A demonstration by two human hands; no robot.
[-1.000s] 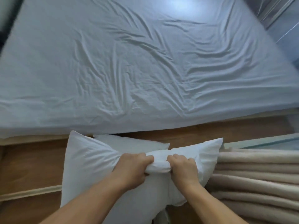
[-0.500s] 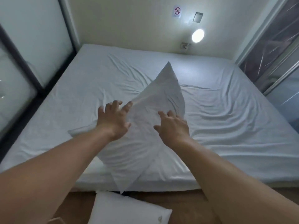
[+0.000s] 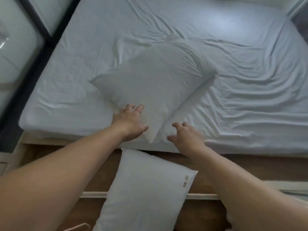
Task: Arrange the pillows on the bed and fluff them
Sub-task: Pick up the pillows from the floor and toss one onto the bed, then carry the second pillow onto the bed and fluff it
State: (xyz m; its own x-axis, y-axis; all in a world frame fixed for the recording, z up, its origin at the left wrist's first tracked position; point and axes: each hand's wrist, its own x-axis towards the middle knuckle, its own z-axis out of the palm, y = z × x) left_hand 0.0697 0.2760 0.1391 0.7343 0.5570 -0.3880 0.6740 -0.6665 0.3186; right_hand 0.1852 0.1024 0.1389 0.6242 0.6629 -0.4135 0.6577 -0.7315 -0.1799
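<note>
A white pillow (image 3: 150, 84) lies flat and askew on the bed (image 3: 241, 80), one corner pointing at the near edge. My left hand (image 3: 130, 123) rests on the pillow's near left side with fingers spread. My right hand (image 3: 185, 136) hovers just right of that near corner, fingers apart, holding nothing. A second white pillow (image 3: 146, 190) with small embroidered marks lies on the wooden floor below the bed edge, between my forearms.
The wrinkled light sheet covers the whole mattress. A dark-framed glass wall (image 3: 33, 37) runs along the bed's left side. The wooden floor (image 3: 250, 167) and a pale strip (image 3: 93, 194) lie at the bed's near edge. Pale bedding (image 3: 233, 222) shows at bottom right.
The pillow was lifted from the floor, thrown forward and has landed flat on the bed. Both hands let go of it; the left hand now rests on it.
</note>
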